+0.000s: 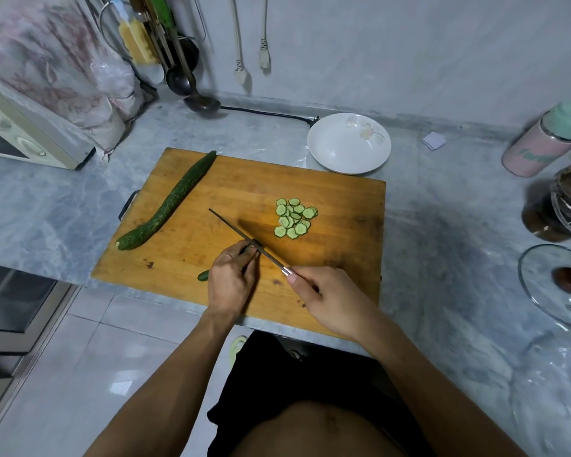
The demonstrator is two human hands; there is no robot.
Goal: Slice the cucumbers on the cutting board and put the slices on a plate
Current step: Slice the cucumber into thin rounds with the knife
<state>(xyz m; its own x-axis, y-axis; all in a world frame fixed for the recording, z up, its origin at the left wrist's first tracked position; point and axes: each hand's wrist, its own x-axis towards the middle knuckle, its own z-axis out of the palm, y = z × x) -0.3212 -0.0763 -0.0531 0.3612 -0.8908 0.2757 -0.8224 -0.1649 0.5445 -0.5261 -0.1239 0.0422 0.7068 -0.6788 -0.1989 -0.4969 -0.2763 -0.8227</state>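
This is a home kitchen. A wooden cutting board lies on a grey marble counter. Behind the board, ladles hang on the wall, and left of it stands a small oven. Right of the board are a glass lid and a jar.

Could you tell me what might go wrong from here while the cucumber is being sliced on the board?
1. The left hand holds only a short cucumber stub, with its fingertips right at the knife blade, so a slip could nick a finger.
2. The slices lie loose on the cutting board; the plate sits beyond the board's far edge, so some could drop on the way.
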